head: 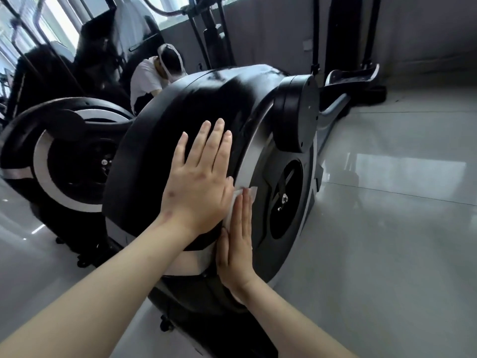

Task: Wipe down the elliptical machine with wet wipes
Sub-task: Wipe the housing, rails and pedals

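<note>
This is a gym or fitness room. A large elliptical machine with a black flywheel housing fills the near middle. A second machine of the same kind stands just beside it on the left. Farther off rise black uprights, with a foot pedal at the far right. The floor is glossy pale tile. Windows light the far left, and a person in a white shirt bends among the machines.
</note>
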